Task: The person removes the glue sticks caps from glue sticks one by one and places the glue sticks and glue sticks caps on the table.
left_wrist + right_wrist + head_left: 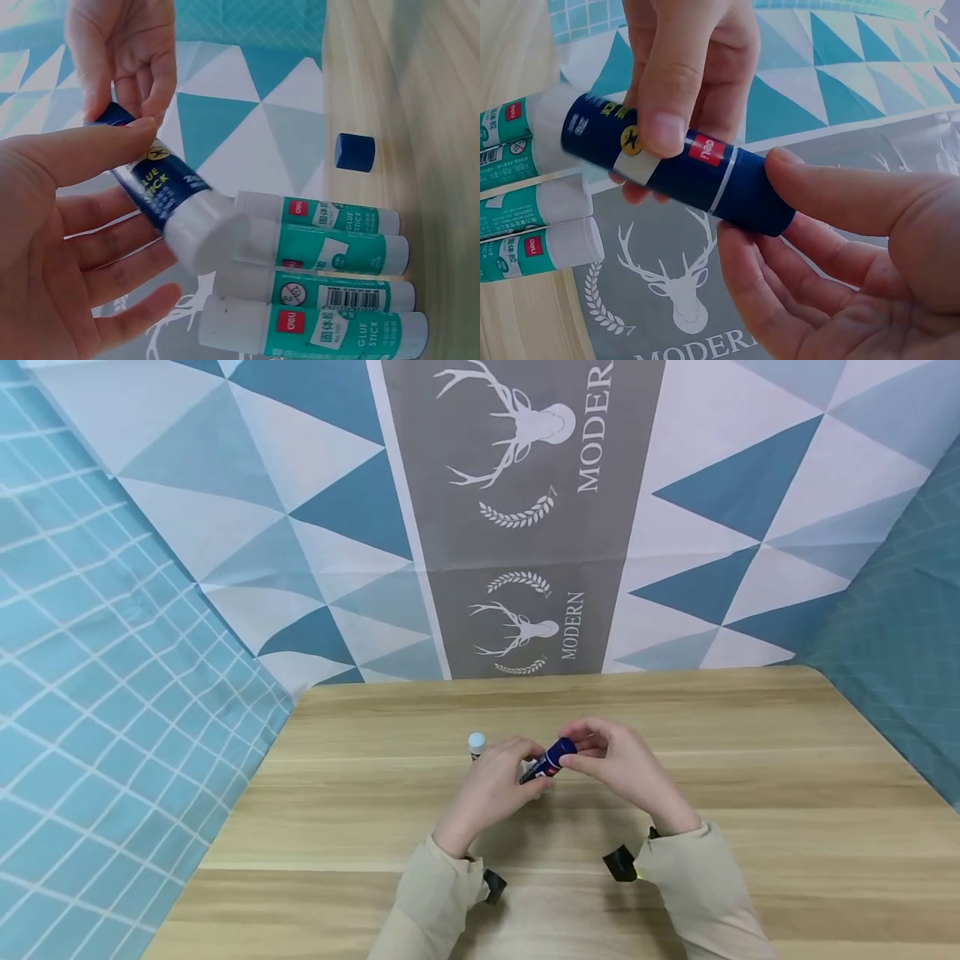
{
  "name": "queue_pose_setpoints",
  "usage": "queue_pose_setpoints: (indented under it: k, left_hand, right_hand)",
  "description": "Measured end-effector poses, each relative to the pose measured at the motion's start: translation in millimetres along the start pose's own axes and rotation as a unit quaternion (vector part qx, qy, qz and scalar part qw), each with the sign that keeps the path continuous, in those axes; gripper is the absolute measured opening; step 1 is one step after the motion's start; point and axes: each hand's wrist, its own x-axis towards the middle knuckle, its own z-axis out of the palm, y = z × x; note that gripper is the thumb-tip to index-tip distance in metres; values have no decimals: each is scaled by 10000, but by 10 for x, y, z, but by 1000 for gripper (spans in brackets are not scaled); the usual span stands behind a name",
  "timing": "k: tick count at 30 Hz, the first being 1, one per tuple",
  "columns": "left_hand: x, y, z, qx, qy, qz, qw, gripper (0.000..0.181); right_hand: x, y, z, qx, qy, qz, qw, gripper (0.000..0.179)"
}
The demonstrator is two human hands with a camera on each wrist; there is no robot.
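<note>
A navy glue stick (551, 758) with a white end is held between both hands above the table, tilted. My left hand (495, 783) pinches its labelled body between thumb and fingers. At the other end, my right hand (622, 768) grips the navy cap (751, 196) with thumb and fingertips; the cap sits against the body at a thin white line. Several teal glue sticks (337, 255) with white caps stand in a row close by my left hand. A small navy cap-like piece (354, 152) rests on the table a short way from that row.
The wooden table (360, 827) reaches back to a patterned cloth (517, 527) with deer heads and triangles. Blue checked cloth (112, 693) hangs along the left side. Black wrist pieces (621, 863) stick out from the sleeves.
</note>
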Motion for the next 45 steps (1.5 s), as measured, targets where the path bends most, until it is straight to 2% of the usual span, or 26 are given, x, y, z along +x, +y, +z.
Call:
queue_pose_setpoints:
  k: [7, 12, 17, 21, 25, 33, 40, 45]
  left_hand:
    - [-7, 1, -56, -560, 198, -142, 9981, 25]
    - [-22, 10, -112, -587, 431, -112, 9973, 27]
    - [-32, 22, -142, -338, 695, -69, 9970, 26]
    - [-35, 34, -151, 83, 1001, 147, 9948, 26]
    - [-36, 47, -157, 308, 1187, 337, 9919, 26]
    - [-51, 72, -174, 346, 1255, 449, 9905, 26]
    - [-59, 77, -180, 178, 1294, 414, 9906, 26]
    - [-57, 75, -180, 50, 1198, 335, 9922, 26]
  right_hand:
    - [-18, -4, -17, 198, -33, 175, 9996, 30]
    - [-22, -10, -18, 387, -47, 177, 9991, 32]
    - [-20, -15, -7, 569, -90, 133, 9983, 34]
    - [-17, -25, 2, 612, -107, 215, 9978, 37]
    - [-11, -31, 8, 568, -102, 261, 9980, 38]
    - [2, -32, 15, 264, -70, 136, 9995, 32]
    - [-6, -53, 15, 157, -51, 47, 9999, 30]
    - [-7, -51, 17, 65, -24, -15, 10000, 29]
